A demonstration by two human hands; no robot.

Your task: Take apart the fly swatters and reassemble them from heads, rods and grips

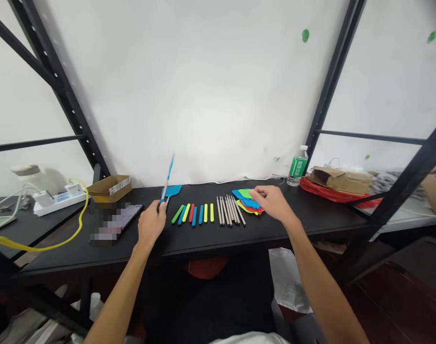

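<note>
In my left hand (152, 220), a thin fly swatter (167, 184) stands upright, with a blue handle, a silver rod and a blue flat head seen nearly edge-on. Just behind it, another blue swatter (172, 190) lies on the table. My right hand (272, 203) is closed at the edge of a green flat swatter head (245, 193), fingertips pinched together. Under that lies a pile of blue, red and yellow heads (249, 204). Between my hands are a row of coloured handles (194, 215) and a bunch of silver rods (229, 210).
A phone (123, 222) and a cardboard box (110, 188) sit at the left, near a power strip (62, 201) and a yellow cable (82, 215). A water bottle (297, 167) stands back right, beside brown packaging (342, 179). Black shelf posts (332, 71) frame the table.
</note>
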